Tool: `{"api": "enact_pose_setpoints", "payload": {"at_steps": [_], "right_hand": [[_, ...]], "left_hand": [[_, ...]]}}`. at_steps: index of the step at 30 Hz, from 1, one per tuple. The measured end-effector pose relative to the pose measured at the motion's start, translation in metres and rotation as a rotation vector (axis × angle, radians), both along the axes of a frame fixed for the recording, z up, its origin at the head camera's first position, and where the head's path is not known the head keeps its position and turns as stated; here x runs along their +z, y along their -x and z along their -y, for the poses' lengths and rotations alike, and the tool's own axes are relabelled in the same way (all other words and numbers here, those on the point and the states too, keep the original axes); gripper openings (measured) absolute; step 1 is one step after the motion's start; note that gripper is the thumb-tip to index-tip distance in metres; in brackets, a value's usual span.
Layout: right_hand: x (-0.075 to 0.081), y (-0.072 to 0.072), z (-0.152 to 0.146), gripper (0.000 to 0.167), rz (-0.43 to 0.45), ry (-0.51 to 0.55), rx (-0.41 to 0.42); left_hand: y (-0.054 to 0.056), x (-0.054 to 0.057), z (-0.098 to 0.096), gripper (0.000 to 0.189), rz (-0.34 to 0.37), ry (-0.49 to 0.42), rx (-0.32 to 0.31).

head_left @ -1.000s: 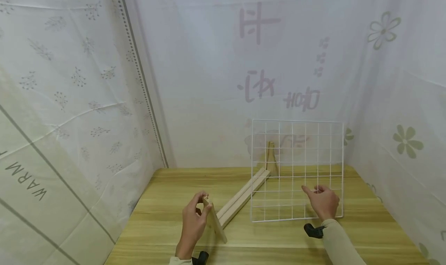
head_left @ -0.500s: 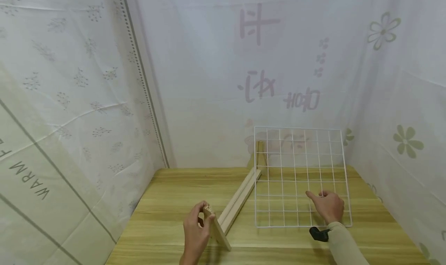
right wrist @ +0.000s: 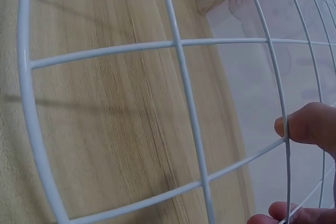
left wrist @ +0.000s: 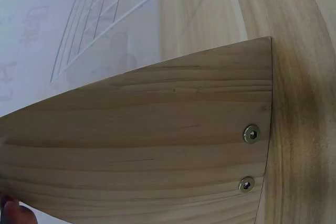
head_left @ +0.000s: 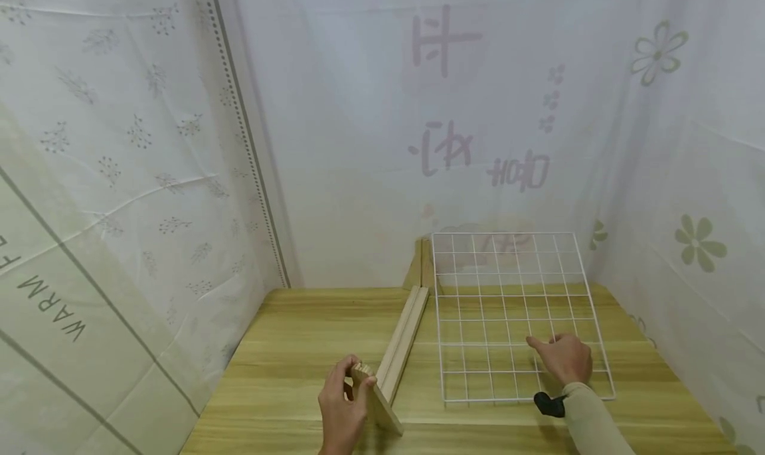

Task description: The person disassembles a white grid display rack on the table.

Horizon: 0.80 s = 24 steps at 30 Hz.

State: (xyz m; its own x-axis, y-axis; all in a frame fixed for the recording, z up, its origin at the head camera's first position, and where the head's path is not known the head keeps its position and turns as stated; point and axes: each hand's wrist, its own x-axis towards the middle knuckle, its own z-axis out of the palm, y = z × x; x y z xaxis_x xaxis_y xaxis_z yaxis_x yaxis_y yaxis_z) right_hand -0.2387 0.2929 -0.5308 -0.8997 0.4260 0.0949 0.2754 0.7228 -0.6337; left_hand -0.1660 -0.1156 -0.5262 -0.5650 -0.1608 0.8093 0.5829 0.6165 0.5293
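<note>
A wooden stand has two parallel rails (head_left: 404,349) running between upright end boards. My left hand (head_left: 343,405) grips the top of its near end board (head_left: 384,407), thumb on one side and fingers on the other. In the left wrist view that board (left wrist: 157,129) fills the middle, with two brass-coloured hex bolts (left wrist: 251,134) near its base and a fingertip (left wrist: 16,214) at the lower left. To the right, my right hand (head_left: 564,360) holds a white wire grid panel (head_left: 478,319), its thumb (right wrist: 310,124) against a wire. The panel leans back, its lower edge toward me.
The stand's far end board (head_left: 422,262) stands near the back of the wood-grain table (head_left: 287,388). White printed curtains (head_left: 335,143) enclose the table at the back and both sides. A black wrist camera (head_left: 550,405) sits on the right wrist.
The stand has turned, its far end swinging left and its near end shifting slightly right and toward me. The grid panel has come lower and tips further back.
</note>
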Motion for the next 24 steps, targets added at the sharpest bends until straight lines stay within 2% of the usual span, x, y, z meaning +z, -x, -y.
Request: {"api": "enact_pose_setpoints", "payload": {"at_steps": [6,19,24], "right_hand": [[0.0,0.001,-0.002,0.059,0.034,-0.008,-0.005],[-0.004,0.001,-0.006,0.056,0.145,-0.049,0.067],[-0.006,0.003,-0.003,0.055,0.188,-0.045,0.074]], "left_hand": [[-0.001,-0.003,-0.003,0.04,-0.059,-0.02,-0.02],[-0.001,-0.005,-0.014,0.041,-0.068,-0.043,-0.059],[-0.002,-0.004,-0.016,0.04,-0.097,-0.041,-0.062]]}}
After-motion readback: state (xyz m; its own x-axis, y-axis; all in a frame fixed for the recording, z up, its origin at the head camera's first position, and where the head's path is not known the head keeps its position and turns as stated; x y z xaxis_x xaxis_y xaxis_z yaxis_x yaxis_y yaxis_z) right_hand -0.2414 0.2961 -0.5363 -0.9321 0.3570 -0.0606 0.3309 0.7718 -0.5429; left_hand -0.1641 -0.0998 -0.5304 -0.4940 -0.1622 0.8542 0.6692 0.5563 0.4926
